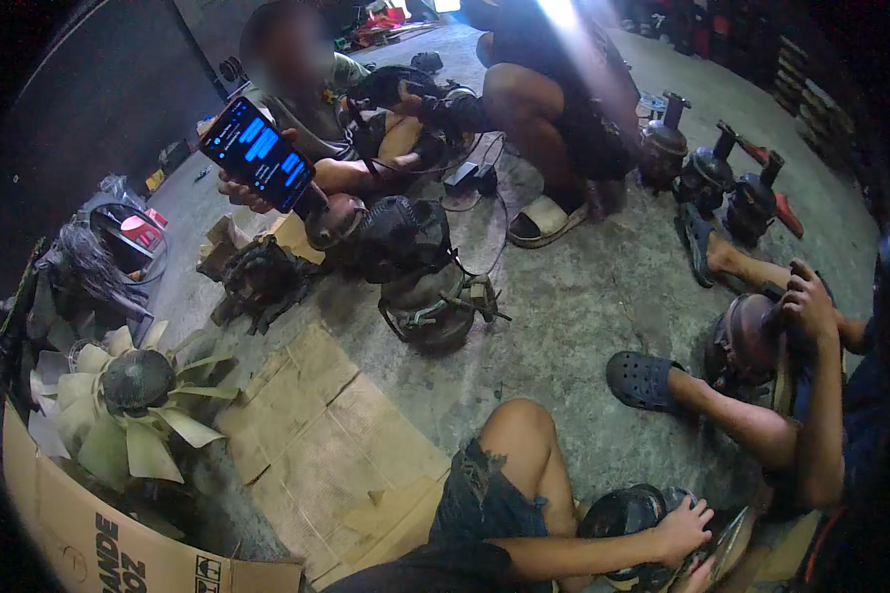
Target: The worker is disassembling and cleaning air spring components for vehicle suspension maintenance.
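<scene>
At the lower right, my left hand [680, 534] reaches across from a dark sleeve and lies at the edge of a dark round metal part [623, 519]. Its fingers are spread apart, and I see nothing held in them. Just below it a small piece of my right hand [700, 575] shows; its fingers are mostly hidden, so its grip cannot be made out. A pale, narrow edge of some object [732, 542] runs beside both hands. My bent knee [520, 435] in torn denim shorts rises left of the round part.
A co-worker's hand holds up a lit phone [260, 155]. Another person's hand rests on a rounded metal housing [747, 336]. Greasy housings [425, 296] stand mid-floor, several more [707, 173] at right. A fan [136, 385], flattened cardboard [326, 445] and a carton [49, 494] lie left.
</scene>
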### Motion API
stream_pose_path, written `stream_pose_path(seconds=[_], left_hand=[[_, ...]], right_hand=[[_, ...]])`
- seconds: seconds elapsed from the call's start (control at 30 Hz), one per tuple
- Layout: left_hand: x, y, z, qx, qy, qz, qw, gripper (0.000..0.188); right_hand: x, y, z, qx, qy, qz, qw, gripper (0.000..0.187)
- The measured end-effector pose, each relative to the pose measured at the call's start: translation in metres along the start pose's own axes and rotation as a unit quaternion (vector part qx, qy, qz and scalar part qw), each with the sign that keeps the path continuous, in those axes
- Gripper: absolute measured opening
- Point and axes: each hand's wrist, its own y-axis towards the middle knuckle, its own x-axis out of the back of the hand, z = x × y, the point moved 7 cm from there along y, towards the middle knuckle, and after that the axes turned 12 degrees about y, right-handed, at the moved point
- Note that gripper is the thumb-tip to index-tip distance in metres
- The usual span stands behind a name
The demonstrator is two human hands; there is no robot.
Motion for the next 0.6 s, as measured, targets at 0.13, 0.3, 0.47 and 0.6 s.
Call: stream_pose_path(seconds=[0.13, 0.3, 0.47, 0.6], left_hand=[[0.003, -0.001, 0.000, 0.004, 0.001, -0.001, 1.000, 0.063], [0.002, 0.000, 0.000, 0.004, 0.000, 0.003, 1.000, 0.062], [0.004, -0.003, 0.002, 0.003, 0.021, 0.018, 1.000, 0.066], [0.009, -0.006, 0.001, -0.002, 0.014, 0.026, 1.000, 0.071]], right_hand=[[0.000, 0.000, -0.002, -0.002, 0.001, -0.001, 1.000, 0.045], [0.004, 0.000, -0.010, -0.002, 0.001, -0.003, 1.000, 0.046], [0.004, -0.002, -0.018, -0.008, 0.009, -0.009, 1.000, 0.048], [0.003, -0.004, -0.025, -0.010, 0.014, -0.010, 1.000, 0.049]])
